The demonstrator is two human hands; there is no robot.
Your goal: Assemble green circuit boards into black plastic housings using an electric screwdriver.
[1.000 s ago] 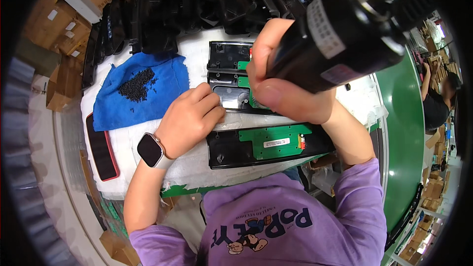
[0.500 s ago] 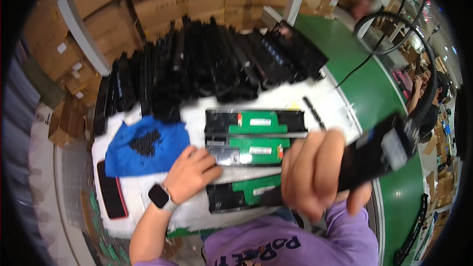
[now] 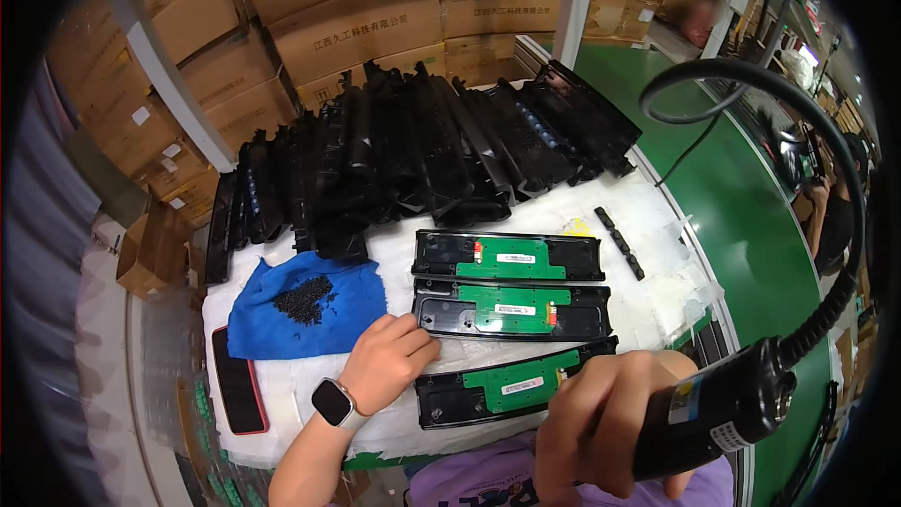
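Note:
My right hand (image 3: 601, 418) is wrapped round a black corded electric screwdriver (image 3: 704, 422), its cord end toward the right; the bit is hidden. My left hand (image 3: 389, 361), wearing a watch, rests with curled fingers against the lower left corner of the middle black panel (image 3: 441, 314). Whether something small is between those fingers I cannot make out. This panel carries a green circuit board (image 3: 493, 298). Behind it lies a similar panel (image 3: 441, 253); a third panel (image 3: 446, 404) sits nearer me, slightly tilted, partly behind my right hand.
Small black screws (image 3: 303, 300) are heaped on a blue cloth (image 3: 253, 329), beside a red-edged phone (image 3: 236, 385). Black plastic housings (image 3: 422, 145) line the back. A narrow black strip (image 3: 619, 242) lies right. The thick cord (image 3: 849, 253) loops overhead at right. Cartons (image 3: 347, 28) are stacked behind.
The screwdriver's cord end has dropped lower, with my right hand still round it. My left hand stays by the middle panel. The whole view has shifted slightly.

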